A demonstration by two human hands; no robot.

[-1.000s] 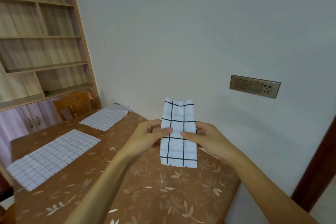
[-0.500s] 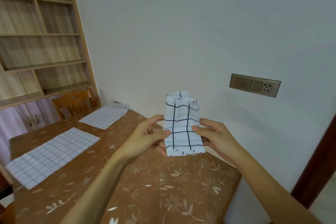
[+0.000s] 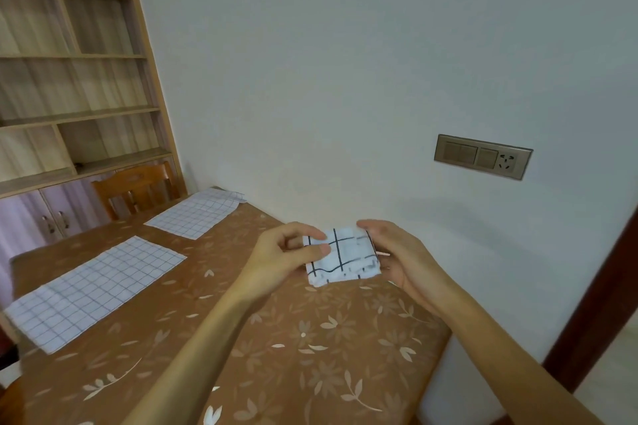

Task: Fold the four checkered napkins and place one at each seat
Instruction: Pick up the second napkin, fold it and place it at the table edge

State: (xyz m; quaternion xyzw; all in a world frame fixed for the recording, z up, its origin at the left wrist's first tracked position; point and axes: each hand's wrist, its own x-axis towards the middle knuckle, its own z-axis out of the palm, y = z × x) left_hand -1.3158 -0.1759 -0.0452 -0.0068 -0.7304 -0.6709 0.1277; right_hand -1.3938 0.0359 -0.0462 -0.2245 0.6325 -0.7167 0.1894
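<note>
A white napkin with black grid lines point(image 3: 341, 257) is held above the table, folded into a small rectangle. My left hand point(image 3: 286, 254) pinches its left edge between thumb and fingers. My right hand point(image 3: 397, 252) grips its right edge, fingers curled over the top. Two larger checkered napkins lie flat on the table, one at the near left point(image 3: 93, 288) and one farther back point(image 3: 196, 216) with a corner turned up against the wall.
The table point(image 3: 310, 348) has a brown cover with a floral print and stands against a white wall. A wooden chair point(image 3: 133, 188) sits at its far end before a shelf unit point(image 3: 69, 79). A switch and socket panel point(image 3: 483, 157) is on the wall; a dark door frame point(image 3: 597, 304) at right.
The held napkin went from a long upright strip to a short folded rectangle as its top half came down. Both hands dropped lower, closer to the table.
</note>
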